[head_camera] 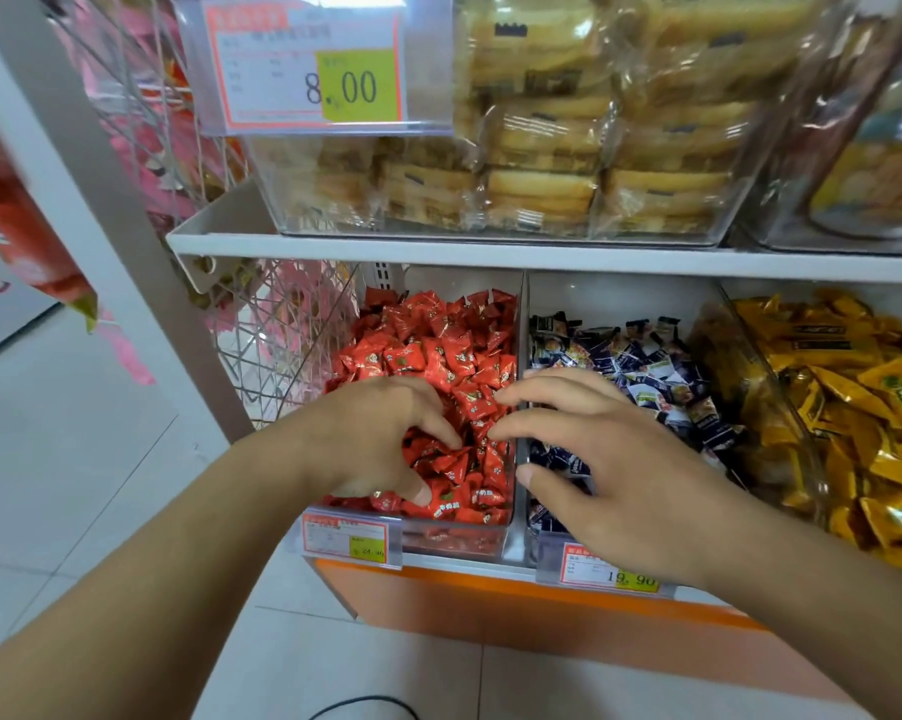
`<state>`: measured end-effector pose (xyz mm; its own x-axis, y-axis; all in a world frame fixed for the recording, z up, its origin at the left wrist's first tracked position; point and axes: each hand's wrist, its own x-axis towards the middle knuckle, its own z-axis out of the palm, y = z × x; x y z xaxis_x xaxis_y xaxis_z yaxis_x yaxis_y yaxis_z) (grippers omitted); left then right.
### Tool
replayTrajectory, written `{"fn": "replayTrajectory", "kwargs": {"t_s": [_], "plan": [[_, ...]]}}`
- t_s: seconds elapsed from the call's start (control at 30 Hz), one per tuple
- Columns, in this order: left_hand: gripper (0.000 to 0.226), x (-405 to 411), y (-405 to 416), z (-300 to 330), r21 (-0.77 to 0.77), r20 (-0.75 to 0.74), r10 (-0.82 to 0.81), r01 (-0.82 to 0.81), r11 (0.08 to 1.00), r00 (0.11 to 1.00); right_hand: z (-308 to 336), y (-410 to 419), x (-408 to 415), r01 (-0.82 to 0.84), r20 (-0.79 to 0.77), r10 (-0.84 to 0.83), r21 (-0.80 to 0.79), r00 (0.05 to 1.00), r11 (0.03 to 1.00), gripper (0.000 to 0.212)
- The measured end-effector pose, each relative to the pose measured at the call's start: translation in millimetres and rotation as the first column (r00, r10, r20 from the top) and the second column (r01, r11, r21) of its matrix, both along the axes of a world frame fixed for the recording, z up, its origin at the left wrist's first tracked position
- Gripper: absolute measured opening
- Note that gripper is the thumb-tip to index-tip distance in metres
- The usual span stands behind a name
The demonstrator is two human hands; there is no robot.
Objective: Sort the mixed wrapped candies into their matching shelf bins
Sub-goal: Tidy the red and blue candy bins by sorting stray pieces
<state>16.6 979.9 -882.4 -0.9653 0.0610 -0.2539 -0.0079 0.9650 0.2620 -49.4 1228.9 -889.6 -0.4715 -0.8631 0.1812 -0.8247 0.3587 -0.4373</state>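
Three clear bins stand side by side on the lower shelf. The left bin [454, 548] is heaped with red wrapped candies [438, 345]. The middle bin [522, 324] holds dark blue wrapped candies [641, 366], and the right bin [750, 366] holds yellow wrapped candies [854, 387]. My left hand [381, 439] is down in the red candies with its fingers curled into the pile; whether it holds one I cannot tell. My right hand [610, 470] hovers over the blue bin, fingers spread, fingertips reaching across the divider to the red candies.
An upper shelf [438, 249] carries a clear bin of wrapped pastries [542, 148] with an 8.00 price tag [308, 70]. Price tags [347, 537] hang on the bin fronts. A white wire rack [277, 335] stands left of the bins, and the orange shelf base [490, 605] below.
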Motion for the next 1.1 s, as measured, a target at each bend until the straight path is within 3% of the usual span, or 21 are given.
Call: {"fn": "replayTrajectory", "kwargs": {"t_s": [0.27, 0.43, 0.6, 0.67, 0.8, 1.0, 1.1], "plan": [[0.034, -6, 9, -19, 0.059, -0.154, 0.029, -0.020, 0.998, 0.988, 0, -1, -1, -0.001, -0.006, 0.001, 0.000, 1.000, 1.000, 0.031], [0.025, -13, 0, -23, 0.125, -0.260, 0.146, -0.117, 0.985, 0.955, 1, -1, 0, 0.001, -0.003, -0.001, 0.001, 1.000, 1.000, 0.031], [0.030, -21, -2, -14, 0.322, -0.400, 0.343, -0.220, 0.921, 0.850, 0, -2, -1, 0.005, -0.007, -0.004, 0.016, 1.000, 1.000, 0.030], [0.038, -19, 1, -7, 0.374, -0.364, 0.329, -0.187, 0.908, 0.871, 0, -2, -1, 0.005, -0.009, -0.005, 0.024, 1.000, 1.000, 0.031], [0.050, 2, 0, 3, 0.337, -0.282, 0.211, -0.110, 0.935, 0.936, 2, -3, -3, 0.010, -0.004, -0.010, 0.027, 1.000, 1.000, 0.030], [0.040, 47, -13, 15, 0.295, -0.405, 0.267, -0.152, 0.943, 0.875, 7, -11, -2, 0.042, -0.017, -0.042, 0.026, 0.999, 0.999, 0.038], [0.053, 70, -20, 5, 0.222, -0.374, 0.291, -0.220, 0.950, 0.880, 15, -31, 6, 0.017, -0.106, -0.016, 0.005, 0.994, 1.000, 0.039]]}}
